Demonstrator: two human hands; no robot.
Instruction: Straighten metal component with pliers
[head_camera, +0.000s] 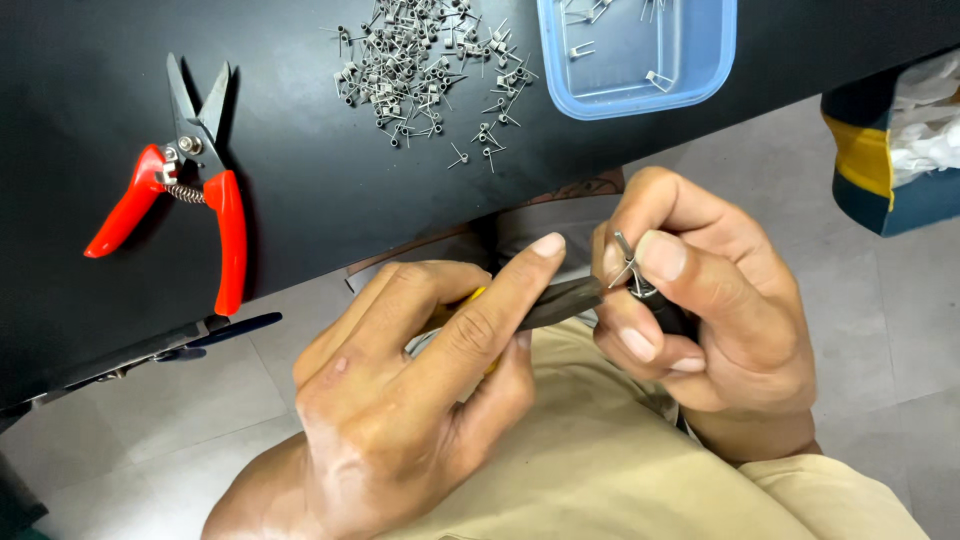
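The left hand (420, 400) closes around pliers (555, 300), nose steadying a wire spring (628, 262) pinched by the right hand (700, 290) — clear of the bench (300, 170).

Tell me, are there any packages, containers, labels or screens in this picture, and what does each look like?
No labels, signs or screens show.
Blue plastic tray: top of the black table, rounded rectangle, translucent blue, holding a few small wire coils.
Bag: right edge, on the floor beside the table, dark blue with a yellow band, white plastic inside.
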